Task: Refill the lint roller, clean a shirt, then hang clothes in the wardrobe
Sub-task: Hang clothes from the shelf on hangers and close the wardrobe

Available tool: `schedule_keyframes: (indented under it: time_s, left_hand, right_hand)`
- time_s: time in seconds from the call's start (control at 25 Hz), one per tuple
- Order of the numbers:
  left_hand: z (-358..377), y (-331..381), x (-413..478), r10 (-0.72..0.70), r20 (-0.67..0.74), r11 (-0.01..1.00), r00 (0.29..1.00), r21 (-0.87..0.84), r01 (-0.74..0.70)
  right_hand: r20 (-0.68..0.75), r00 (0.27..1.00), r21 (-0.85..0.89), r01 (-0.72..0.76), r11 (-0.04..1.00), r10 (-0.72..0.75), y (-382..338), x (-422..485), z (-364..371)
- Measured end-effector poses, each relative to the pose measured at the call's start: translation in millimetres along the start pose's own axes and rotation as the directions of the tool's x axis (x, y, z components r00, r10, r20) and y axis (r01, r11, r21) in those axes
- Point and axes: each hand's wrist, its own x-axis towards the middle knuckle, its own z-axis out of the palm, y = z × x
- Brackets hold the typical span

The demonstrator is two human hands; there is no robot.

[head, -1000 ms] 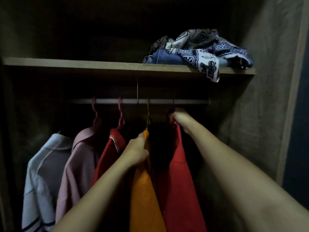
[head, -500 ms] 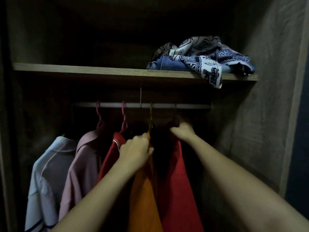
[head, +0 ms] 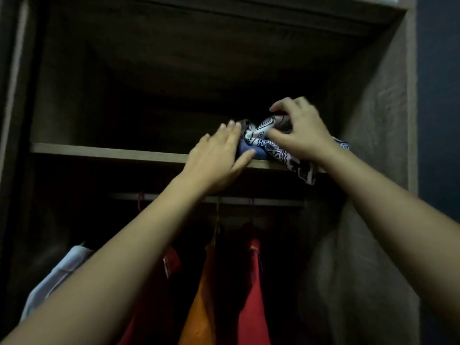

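Wardrobe point(head: 378, 135) interior, dim light. 1 upper shelf point(head: 107, 152), 1 hanging rail point(head: 276, 202) below it.

Hands: 2, both raised to the shelf, right end.
- Left hand point(head: 216, 160): fingers extended and loosely spread, palm forward, laid flat against the left side of the folded blue denim piece point(head: 245, 150); thumb runs along the denim's lower edge, just above the shelf lip. Not gripping anything.
- Right hand point(head: 301, 130): fingers curled down over the top of the patterned black-and-white cloth point(head: 286, 155), thumb pressed into its front. Appears to clutch the cloth; how firmly it holds cannot be told, the outline being blurred.

Shelf pile: 2 items made out, denim underneath at left, patterned cloth on top and to the right. 1 corner of the patterned cloth hangs over the shelf's front edge, below the right wrist.

Rail: 4 garments visible, all hanging, none touched by either hand. From left: 1 pale blue-white shirt point(head: 57, 275), 1 red shirt with white trim point(head: 171, 265), 1 orange shirt point(head: 201, 307), 1 red shirt point(head: 254, 295). Both forearms cross in front of them, so more may be hidden. 1 pink hanger hook point(head: 140, 200) shows on the rail at left; the garment under it cannot be seen.
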Motion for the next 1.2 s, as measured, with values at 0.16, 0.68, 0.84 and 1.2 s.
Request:
schedule_keyframes:
  time_s: [0.16, 0.68, 0.84, 1.2]
  left_hand:
    - [16.0, -1.8, 4.0, -0.019, -0.042, 0.999, 0.999, 0.027, 0.02]
    - [-22.9, 15.4, 41.1, -0.044, 0.025, 0.91, 0.999, -0.411, 0.05]
    - [-40.9, 65.3, 38.4, -0.03, -0.167, 0.783, 0.986, -0.617, -0.08]
    - [-127.9, 120.7, -35.7, -0.014, -0.186, -0.079, 0.982, -0.979, -0.186]
  right_hand:
    - [0.461, 0.886, -0.059, -0.031, 0.998, 0.054, 17.2, 32.7, 14.2]
    - [-0.236, 0.968, 0.01, 0.093, 0.996, -0.088, 11.4, 19.6, -102.6]
    - [-0.313, 0.946, 0.014, 0.091, 0.996, -0.082, 10.5, 3.5, -185.8]
    - [-0.204, 0.968, -0.075, -0.167, 0.983, 0.149, 63.3, -77.2, -279.6]
